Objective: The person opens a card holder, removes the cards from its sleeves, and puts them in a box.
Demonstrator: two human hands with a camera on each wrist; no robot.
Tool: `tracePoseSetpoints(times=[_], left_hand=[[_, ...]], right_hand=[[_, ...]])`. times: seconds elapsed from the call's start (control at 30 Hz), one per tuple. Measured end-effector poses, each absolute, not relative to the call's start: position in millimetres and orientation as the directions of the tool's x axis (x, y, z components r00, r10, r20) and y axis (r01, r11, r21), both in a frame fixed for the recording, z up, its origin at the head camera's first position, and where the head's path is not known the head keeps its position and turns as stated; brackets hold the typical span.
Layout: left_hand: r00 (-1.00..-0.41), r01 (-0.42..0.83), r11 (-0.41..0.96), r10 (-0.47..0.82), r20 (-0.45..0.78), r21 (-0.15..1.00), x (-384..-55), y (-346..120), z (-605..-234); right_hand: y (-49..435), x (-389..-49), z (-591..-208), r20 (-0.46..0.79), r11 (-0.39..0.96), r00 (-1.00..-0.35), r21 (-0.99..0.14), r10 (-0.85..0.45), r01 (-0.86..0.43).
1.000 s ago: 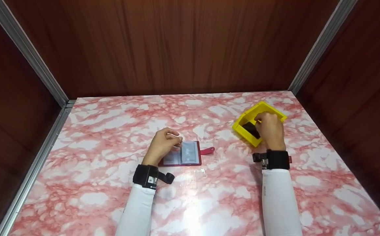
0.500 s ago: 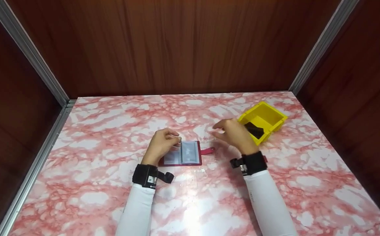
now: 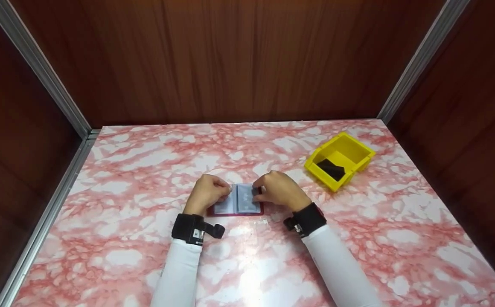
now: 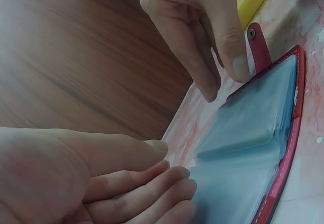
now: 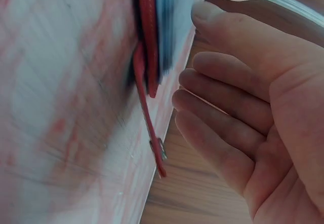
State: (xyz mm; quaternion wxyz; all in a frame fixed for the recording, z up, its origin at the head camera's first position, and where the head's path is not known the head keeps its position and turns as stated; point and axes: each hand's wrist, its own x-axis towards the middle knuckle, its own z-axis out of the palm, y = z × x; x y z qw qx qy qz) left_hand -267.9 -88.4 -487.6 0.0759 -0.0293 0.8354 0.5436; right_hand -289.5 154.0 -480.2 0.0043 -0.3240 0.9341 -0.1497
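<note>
Left hand [image 3: 207, 192], fingers loosely bent, and right hand [image 3: 280, 190], thumb and fingers parted, pinch nothing at the open card holder's [image 4: 290, 150] nine and three o'clock — clinging sleeves [image 4: 248, 110] might lift together.

From the right wrist, the holder [image 5: 147, 36] seems blurred.

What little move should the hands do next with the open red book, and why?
Maybe the right hand should gently pinch the outer edge of the right-hand clear sleeves: it hovers there holding nothing, and the red book lies open.
</note>
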Motion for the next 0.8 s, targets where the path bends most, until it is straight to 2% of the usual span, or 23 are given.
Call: tracePoseSetpoints(times=[0.3,0.53,0.8], left_hand=[[-0.982,-0.146,0.537,0.020,-0.185,0.831,-266.7,-91.8,-490.7],[-0.978,-0.172,0.552,0.003,-0.209,0.816,-265.6,-90.9,-490.2],[-0.981,-0.155,0.544,0.015,-0.195,0.825,-265.4,-90.5,-488.6]], right_hand=[[149.1,-288.0,-486.5,0.102,0.740,-0.780,-0.258,-0.618,-0.621],[148.6,-286.6,-487.0,0.090,0.737,-0.770,-0.238,-0.631,-0.632],[146.1,-285.6,-487.9,0.080,0.706,-0.753,-0.295,-0.653,-0.643]])
